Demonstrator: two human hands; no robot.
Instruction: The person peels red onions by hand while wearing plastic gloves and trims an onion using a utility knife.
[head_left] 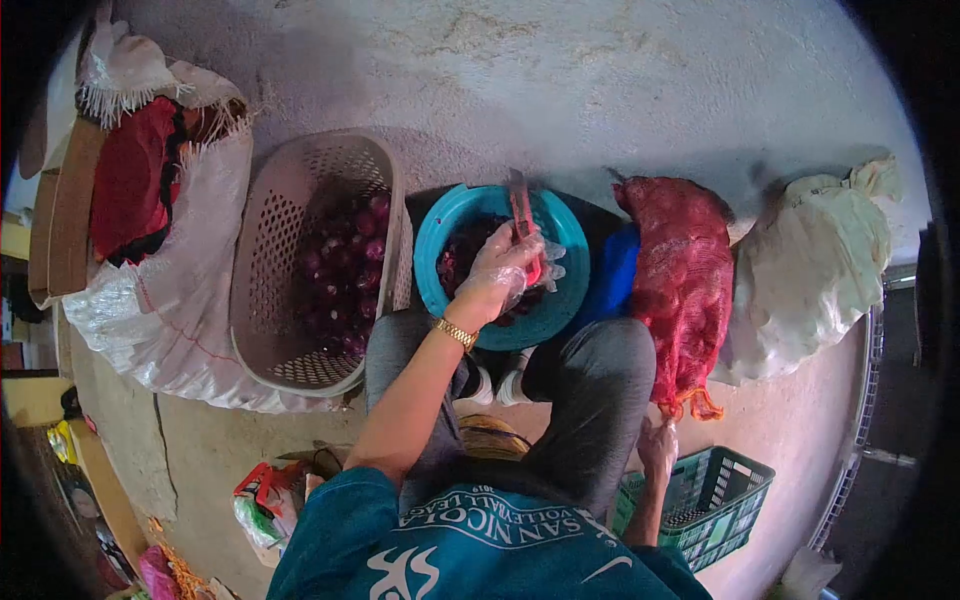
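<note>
Over a turquoise basin point(430, 270), my left hand point(500, 262) is closed around a knife point(522, 215) with a red handle, its dark blade pointing toward the wall. A clear plastic glove covers this hand, and a gold watch is on its wrist. Dark red onion pieces point(462, 250) lie in the basin below. Low on the right, my right hand point(657, 448) is at the orange-edged bottom end of a red mesh sack point(682, 270) full of round lumps. Its fingers appear closed on the netting, though they are partly hidden.
Left of the basin, a beige perforated basket point(275, 240) holds many red onions point(345, 260). A white woven sack point(150, 320) and a cardboard box point(70, 210) stand beyond it. To the right are a pale sack point(810, 270), a blue item point(615, 270) and a green crate point(720, 500).
</note>
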